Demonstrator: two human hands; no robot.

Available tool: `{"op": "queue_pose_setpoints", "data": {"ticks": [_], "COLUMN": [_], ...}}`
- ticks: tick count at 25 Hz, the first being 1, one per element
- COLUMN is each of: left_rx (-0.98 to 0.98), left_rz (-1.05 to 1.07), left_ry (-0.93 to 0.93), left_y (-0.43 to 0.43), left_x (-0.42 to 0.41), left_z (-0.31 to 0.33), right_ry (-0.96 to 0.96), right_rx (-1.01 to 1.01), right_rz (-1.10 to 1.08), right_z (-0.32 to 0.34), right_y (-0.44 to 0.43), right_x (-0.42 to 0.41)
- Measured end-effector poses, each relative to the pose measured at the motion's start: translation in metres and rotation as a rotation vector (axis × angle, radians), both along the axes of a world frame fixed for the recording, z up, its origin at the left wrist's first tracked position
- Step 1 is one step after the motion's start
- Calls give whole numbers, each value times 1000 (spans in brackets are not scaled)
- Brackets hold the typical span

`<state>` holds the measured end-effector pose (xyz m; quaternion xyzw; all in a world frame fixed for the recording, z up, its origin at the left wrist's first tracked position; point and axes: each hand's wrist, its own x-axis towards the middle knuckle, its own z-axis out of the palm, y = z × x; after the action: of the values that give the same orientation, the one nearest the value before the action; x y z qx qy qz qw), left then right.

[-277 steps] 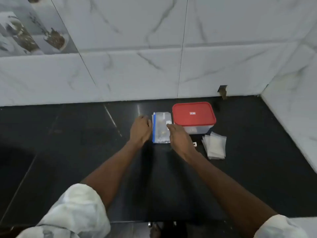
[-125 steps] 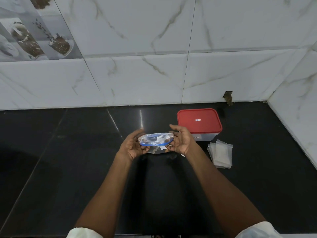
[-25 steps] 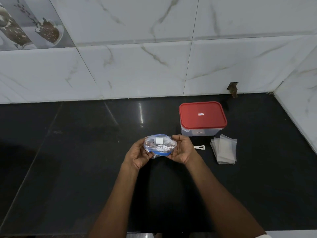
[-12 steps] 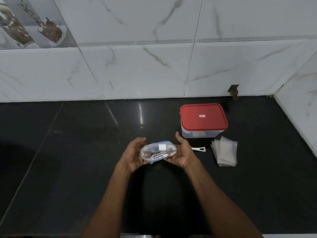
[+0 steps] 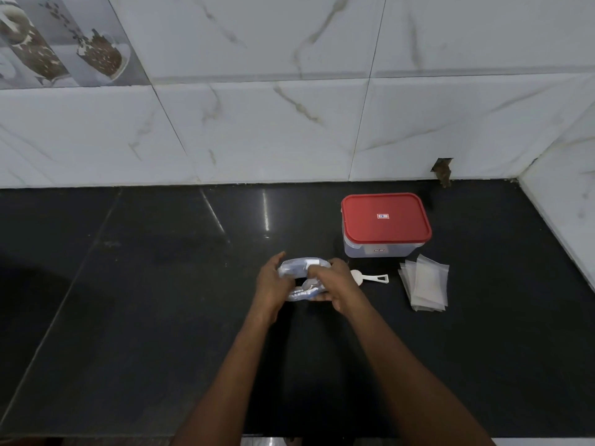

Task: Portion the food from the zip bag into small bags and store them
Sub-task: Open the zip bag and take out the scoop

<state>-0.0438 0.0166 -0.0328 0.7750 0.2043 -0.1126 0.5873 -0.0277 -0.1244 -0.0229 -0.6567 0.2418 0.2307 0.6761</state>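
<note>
Right, my left hand [image 5: 271, 284] and right hand [image 5: 336, 286] both grip the zip bag [image 5: 297, 267], bunched between them over the black counter [image 5: 154, 284]. Its long axis runs side to side; I can't tell where the mouth faces.

One view only, worn on the head, high over the bench [image 5: 128, 317], tilted forward and down; wide-angle; the tiled wall [image 5: 257, 123] fills 12 o'clock, a side wall [image 5: 566, 204] 3 o'clock; left hand [image 5: 272, 284] and right hand [image 5: 338, 284] meet near centre, arms [image 5: 231, 381] running down to 6 o'clock.
</note>
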Motion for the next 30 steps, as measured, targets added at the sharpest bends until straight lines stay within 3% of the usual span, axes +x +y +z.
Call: {"op": "queue_pose_setpoints", "data": {"ticks": [3,6,8,11,14,18,20,24,27,30], "left_rx": [203,241,291,356,405,491,499,321,197,-203], "left_rz": [-105,-16,85,172,36,-122,-171,-12,142,239], "left_ry": [38,61,68,23,-22,62,52,-33,58,178], "left_y": [-1,11,16,2,-5,14,14,9,2,-3], "left_x": [6,8,7,5,3,0,-1,-5,-9,-11], "left_z": [0,7,7,6,5,-4,0,11,7,2], "right_ry": [-156,-244,-273,-424,-407,-334,-288,-185,-169,-135], "right_rx": [-445,-879,-1014,-1078,-1056,-1062,-958,-504,-428,-339], "right_rz": [-14,297,503,586,485,327,302,86,-36,-74], "right_z": [-11,-12,-7,-4,-4,1,0,-2,-6,-14], "right_y": [-2,-17,-19,-7,-10,-26,-24,-25,-24,-20], "right_x": [9,13,14,9,6,11,12,9,2,0]}}
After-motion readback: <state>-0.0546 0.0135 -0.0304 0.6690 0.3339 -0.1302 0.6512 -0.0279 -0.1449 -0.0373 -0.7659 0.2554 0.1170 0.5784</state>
